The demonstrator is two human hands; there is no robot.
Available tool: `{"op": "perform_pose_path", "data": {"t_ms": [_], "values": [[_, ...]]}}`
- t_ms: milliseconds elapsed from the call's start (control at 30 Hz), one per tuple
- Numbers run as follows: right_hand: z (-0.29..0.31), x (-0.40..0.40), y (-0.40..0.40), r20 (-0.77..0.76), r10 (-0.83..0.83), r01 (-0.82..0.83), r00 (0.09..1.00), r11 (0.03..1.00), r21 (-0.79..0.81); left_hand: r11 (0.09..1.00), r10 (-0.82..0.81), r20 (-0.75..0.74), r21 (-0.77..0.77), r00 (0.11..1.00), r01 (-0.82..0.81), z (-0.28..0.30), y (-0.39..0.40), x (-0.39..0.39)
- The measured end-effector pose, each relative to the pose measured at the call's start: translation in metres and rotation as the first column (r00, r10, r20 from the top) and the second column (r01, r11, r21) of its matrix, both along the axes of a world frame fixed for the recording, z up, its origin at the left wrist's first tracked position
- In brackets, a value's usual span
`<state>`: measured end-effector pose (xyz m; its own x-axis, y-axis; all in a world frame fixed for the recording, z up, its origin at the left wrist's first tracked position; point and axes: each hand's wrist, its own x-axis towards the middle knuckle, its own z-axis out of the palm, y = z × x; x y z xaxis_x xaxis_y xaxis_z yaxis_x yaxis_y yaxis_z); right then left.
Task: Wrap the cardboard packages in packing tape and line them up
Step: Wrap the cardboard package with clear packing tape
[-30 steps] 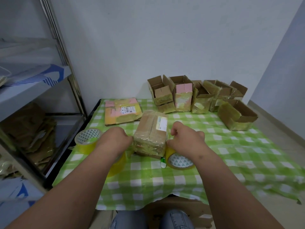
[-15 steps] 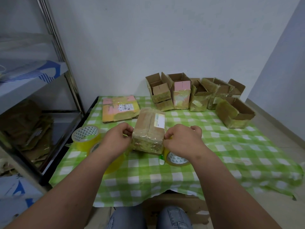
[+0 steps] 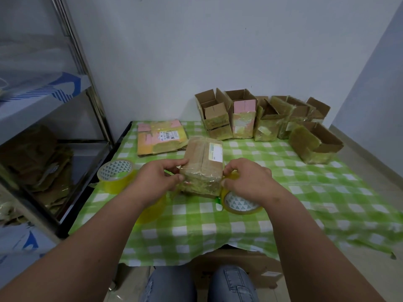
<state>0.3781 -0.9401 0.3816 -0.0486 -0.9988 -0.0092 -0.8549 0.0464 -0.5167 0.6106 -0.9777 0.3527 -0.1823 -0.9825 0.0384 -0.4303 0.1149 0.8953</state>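
The package (image 3: 202, 168) sits in the middle of the tabletop (image 3: 305, 192). The left hand (image 3: 156, 178) holds its left side, fingers curled on the corner. The right hand (image 3: 248, 182) pinches its right side, just above a tape roll (image 3: 238, 203). Best to hold the package still and press the tape flat. Behind the package stand open boxes (image 3: 244, 118) in a row. One holds a smaller box; I cannot see into the others.
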Motion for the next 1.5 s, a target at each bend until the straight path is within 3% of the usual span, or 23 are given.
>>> {"op": "perform_pose_path", "data": {"t_ms": [100,333,467,600,700,833,933,1100,1300,1500], "values": [[0.001,0.003,-0.004,0.003,-0.063,0.063,0.998,0.998,0.002,0.999,0.034,-0.006,-0.018,0.999,-0.035,-0.004,-0.003,-0.01],[-0.004,0.01,-0.003,-0.242,-0.117,0.093,0.963,0.99,-0.108,0.99,0.104,0.098,-0.106,0.99,-0.093,-0.003,-0.007,-0.024],[0.001,0.01,-0.007,-0.344,-0.088,0.074,0.935,0.996,-0.052,0.988,0.105,0.147,-0.131,0.984,-0.086,-0.001,-0.008,-0.025],[0.008,0.008,-0.013,-0.279,-0.02,0.043,0.96,0.996,0.077,0.991,0.087,0.141,-0.116,0.986,-0.071,0.002,-0.008,-0.024],[0.018,0.004,-0.015,-0.131,0.05,-0.028,0.99,0.986,0.165,0.998,0.053,0.09,-0.048,0.994,-0.049,0.006,-0.006,-0.021],[0.018,-0.002,-0.015,0.08,0.037,-0.049,0.996,0.987,0.154,0.994,-0.035,-0.029,0.103,0.999,0.038,0.017,-0.006,-0.013],[0.007,-0.002,-0.013,0.008,0.025,-0.025,1.0,0.996,0.083,0.992,-0.056,-0.065,0.108,0.996,0.062,0.019,-0.005,-0.011],[-0.006,0.0,-0.013,-0.131,-0.028,0.021,0.991,0.998,-0.058,0.998,0.022,0.052,-0.052,0.998,-0.019,0.005,-0.009,-0.016],[-0.01,0.005,-0.013,-0.329,-0.037,-0.025,0.944,0.983,-0.182,0.961,0.071,0.393,-0.274,0.917,0.043,0.001,-0.013,-0.02],[-0.015,0.001,-0.012,-0.331,-0.014,-0.051,0.943,0.981,-0.186,0.959,0.103,0.418,-0.283,0.902,0.022,0.0,-0.012,-0.025]]}}
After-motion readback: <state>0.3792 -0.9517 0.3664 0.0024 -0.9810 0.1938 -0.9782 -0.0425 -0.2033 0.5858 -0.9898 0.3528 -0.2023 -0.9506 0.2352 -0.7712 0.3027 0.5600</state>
